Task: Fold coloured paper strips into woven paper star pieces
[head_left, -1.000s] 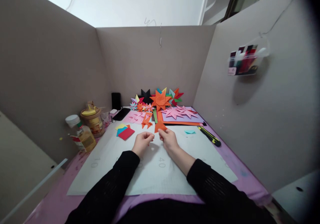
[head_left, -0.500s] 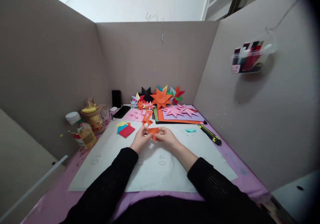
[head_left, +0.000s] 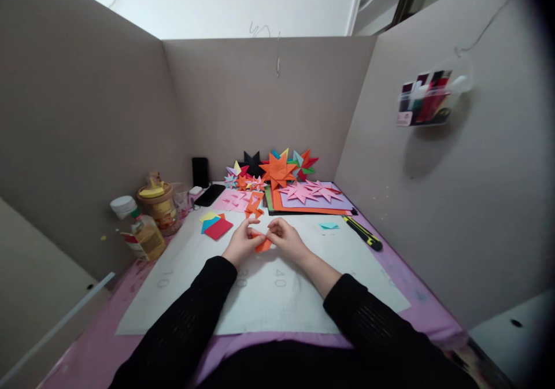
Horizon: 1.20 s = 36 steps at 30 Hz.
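A small piece of orange paper [head_left: 262, 245] is held over the middle of the white sheet [head_left: 277, 308]. My left hand [head_left: 243, 241] pinches its left side between thumb and fingers. From the other side, my right hand [head_left: 286, 240] pinches its upper right edge. The paper looks folded and tilted, and the fingers partly cover it. Just beyond my hands lie folded orange paper pieces [head_left: 254, 205]. Left of my left hand is a fanned group of paper squares with a red square [head_left: 218, 229] on top.
A teal folded paper [head_left: 328, 226] and a yellow-black utility knife [head_left: 362, 233] lie to the right. Paper stars [head_left: 277, 170] stand at the back, near a phone [head_left: 210, 195]. Bottles and jars [head_left: 150, 236] line the left edge. Grey partitions [head_left: 269, 100] surround the table.
The orange paper has tilted and moved slightly nearer to me, and less of it shows flat. My hands have come closer together. The view has shifted slightly.
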Each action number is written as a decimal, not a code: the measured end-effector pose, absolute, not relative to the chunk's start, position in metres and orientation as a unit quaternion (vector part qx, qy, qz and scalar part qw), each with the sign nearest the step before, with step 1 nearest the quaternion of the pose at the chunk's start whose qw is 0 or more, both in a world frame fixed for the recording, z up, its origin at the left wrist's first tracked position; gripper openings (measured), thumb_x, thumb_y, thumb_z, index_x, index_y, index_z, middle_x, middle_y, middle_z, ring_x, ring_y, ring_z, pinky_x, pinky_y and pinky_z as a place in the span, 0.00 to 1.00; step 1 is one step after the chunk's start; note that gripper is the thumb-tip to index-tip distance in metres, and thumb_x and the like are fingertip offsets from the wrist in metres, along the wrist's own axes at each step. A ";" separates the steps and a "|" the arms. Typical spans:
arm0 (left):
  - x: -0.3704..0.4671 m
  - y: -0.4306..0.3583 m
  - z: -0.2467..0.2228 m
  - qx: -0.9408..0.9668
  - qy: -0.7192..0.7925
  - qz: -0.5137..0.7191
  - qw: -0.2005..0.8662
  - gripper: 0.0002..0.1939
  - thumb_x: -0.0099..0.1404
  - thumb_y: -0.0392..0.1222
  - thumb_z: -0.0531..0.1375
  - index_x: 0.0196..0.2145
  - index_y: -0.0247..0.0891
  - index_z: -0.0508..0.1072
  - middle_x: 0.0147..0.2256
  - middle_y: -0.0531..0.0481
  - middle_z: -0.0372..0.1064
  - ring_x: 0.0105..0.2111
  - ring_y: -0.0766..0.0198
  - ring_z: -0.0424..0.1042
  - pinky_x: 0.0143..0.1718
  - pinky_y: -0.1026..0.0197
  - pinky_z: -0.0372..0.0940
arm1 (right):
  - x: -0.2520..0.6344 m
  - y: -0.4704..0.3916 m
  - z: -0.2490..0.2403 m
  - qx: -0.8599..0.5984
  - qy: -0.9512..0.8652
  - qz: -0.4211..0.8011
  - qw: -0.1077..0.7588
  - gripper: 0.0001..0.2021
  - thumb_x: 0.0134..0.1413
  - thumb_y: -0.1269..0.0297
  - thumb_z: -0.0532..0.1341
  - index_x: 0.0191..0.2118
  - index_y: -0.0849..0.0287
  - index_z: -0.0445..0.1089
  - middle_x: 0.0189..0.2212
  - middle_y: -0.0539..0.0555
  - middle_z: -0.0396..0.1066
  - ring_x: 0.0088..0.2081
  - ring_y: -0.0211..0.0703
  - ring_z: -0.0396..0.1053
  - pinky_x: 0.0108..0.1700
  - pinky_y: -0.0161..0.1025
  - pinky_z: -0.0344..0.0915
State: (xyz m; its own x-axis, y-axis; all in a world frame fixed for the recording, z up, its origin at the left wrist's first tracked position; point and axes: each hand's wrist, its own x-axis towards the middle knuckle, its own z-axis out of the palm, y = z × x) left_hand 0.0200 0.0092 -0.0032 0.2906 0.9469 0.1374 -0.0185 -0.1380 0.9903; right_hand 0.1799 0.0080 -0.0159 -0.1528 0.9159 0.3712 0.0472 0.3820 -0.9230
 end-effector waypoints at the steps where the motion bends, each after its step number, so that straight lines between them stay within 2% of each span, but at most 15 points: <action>1: 0.020 0.010 -0.004 0.607 0.390 0.451 0.525 0.24 0.49 0.43 0.64 0.42 0.35 0.61 0.24 0.52 0.68 0.24 0.64 0.69 0.27 0.63 0.62 | 0.180 0.009 -0.016 -0.376 -0.630 0.407 0.544 0.08 0.45 0.68 0.57 0.35 0.57 0.61 0.27 0.48 0.66 0.29 0.37 0.66 0.33 0.34 0.63; 4: 0.021 0.011 -0.007 0.623 0.392 0.435 0.519 0.19 0.49 0.42 0.64 0.37 0.33 0.65 0.22 0.53 0.67 0.22 0.66 0.68 0.25 0.65 0.61 | 0.179 0.011 -0.016 -0.370 -0.600 0.416 0.575 0.10 0.43 0.70 0.58 0.35 0.57 0.60 0.29 0.49 0.67 0.32 0.37 0.67 0.36 0.35 0.63; 10: 0.021 0.014 -0.011 0.621 0.391 0.442 0.516 0.13 0.50 0.42 0.63 0.31 0.32 0.69 0.27 0.48 0.70 0.26 0.65 0.69 0.27 0.64 0.62 | 0.179 0.013 -0.017 -0.361 -0.570 0.447 0.587 0.10 0.41 0.71 0.59 0.33 0.58 0.61 0.27 0.48 0.67 0.30 0.37 0.66 0.34 0.34 0.62; 15: 0.017 0.016 -0.009 0.590 0.396 0.487 0.508 0.17 0.52 0.43 0.61 0.38 0.34 0.64 0.26 0.51 0.68 0.24 0.66 0.69 0.25 0.66 0.61 | 0.181 0.013 -0.018 -0.369 -0.585 0.472 0.546 0.04 0.39 0.72 0.59 0.26 0.60 0.64 0.22 0.47 0.66 0.24 0.35 0.64 0.29 0.33 0.60; 20: 0.019 0.013 -0.003 0.616 0.369 0.490 0.494 0.20 0.54 0.44 0.60 0.42 0.36 0.61 0.23 0.54 0.66 0.23 0.68 0.67 0.25 0.67 0.60 | 0.180 0.012 -0.018 -0.370 -0.594 0.506 0.504 0.04 0.39 0.71 0.58 0.26 0.61 0.69 0.19 0.47 0.66 0.22 0.34 0.62 0.27 0.32 0.58; 24: 0.016 0.013 0.002 0.642 0.342 0.489 0.481 0.22 0.58 0.44 0.57 0.49 0.39 0.57 0.31 0.50 0.68 0.29 0.67 0.69 0.28 0.66 0.62 | 0.182 0.014 -0.017 -0.405 -0.551 0.502 0.530 0.06 0.38 0.69 0.59 0.27 0.61 0.72 0.19 0.48 0.68 0.22 0.34 0.63 0.28 0.33 0.59; 27: 0.009 0.015 0.005 0.695 0.321 0.457 0.453 0.16 0.59 0.43 0.56 0.45 0.39 0.63 0.39 0.46 0.67 0.36 0.64 0.69 0.34 0.64 0.63 | 0.185 0.016 -0.015 -0.411 -0.504 0.521 0.553 0.08 0.36 0.68 0.60 0.28 0.62 0.73 0.21 0.50 0.70 0.23 0.36 0.66 0.29 0.34 0.61; 30: 0.003 0.017 0.005 0.753 0.323 0.415 0.395 0.11 0.58 0.40 0.57 0.40 0.37 0.70 0.41 0.44 0.68 0.41 0.60 0.67 0.37 0.62 0.63 | 0.187 0.016 -0.014 -0.409 -0.505 0.523 0.552 0.08 0.35 0.69 0.61 0.28 0.61 0.73 0.22 0.51 0.71 0.24 0.36 0.66 0.29 0.34 0.61; 36: 0.000 0.021 0.005 0.803 0.326 0.392 0.308 0.08 0.55 0.38 0.60 0.34 0.38 0.75 0.35 0.45 0.71 0.36 0.62 0.69 0.35 0.62 0.62 | 0.187 0.014 -0.016 -0.401 -0.559 0.507 0.519 0.08 0.37 0.70 0.60 0.28 0.61 0.74 0.19 0.49 0.70 0.22 0.35 0.63 0.28 0.33 0.59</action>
